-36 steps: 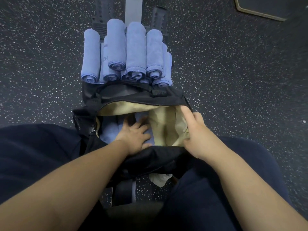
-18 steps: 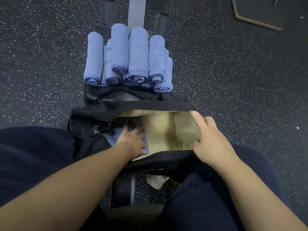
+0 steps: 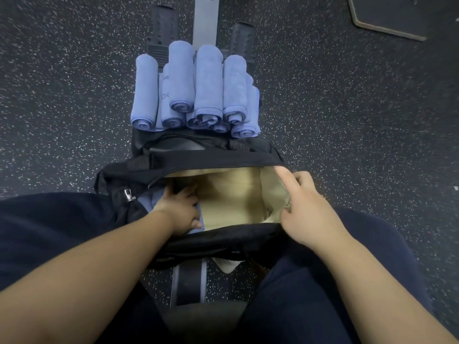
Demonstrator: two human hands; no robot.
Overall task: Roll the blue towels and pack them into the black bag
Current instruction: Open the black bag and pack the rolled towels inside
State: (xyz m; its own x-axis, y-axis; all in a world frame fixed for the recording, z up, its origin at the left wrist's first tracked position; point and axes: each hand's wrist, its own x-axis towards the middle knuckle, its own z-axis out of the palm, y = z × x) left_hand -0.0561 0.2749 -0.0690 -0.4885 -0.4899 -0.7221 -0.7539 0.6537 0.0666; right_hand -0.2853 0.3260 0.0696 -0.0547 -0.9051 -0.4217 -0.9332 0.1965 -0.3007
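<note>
Pinching the black bag (image 3: 203,161) rim, my right hand (image 3: 308,207) widened it; left hand (image 3: 180,211) pushes a blue towel (image 3: 149,203) deeper.

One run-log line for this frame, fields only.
left hand: pressing blue towel inside black bag | right hand: holding bag mouth open | rolled towels: stacked beyond bag, unpacked
</note>
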